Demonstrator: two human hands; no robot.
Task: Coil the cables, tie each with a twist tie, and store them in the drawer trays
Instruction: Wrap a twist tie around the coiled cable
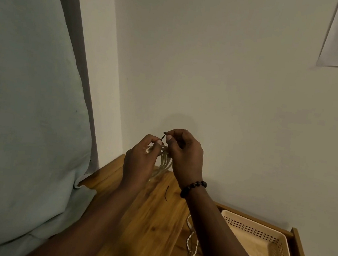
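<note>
Coiled cable (163, 161) raised over wooden surface (148, 221).
Pinched in left grip (138, 162); dark twist tie (163, 136) nipped by right grip (183, 157).

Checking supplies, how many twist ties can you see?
2: one twist tie pinched above the coiled cable, one spare tie lying on the wooden top. Others may be hidden.

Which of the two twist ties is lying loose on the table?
The curved dark twist tie on the wooden tabletop, below the hands. The other tie is pinched between the left hand and right hand.
</note>
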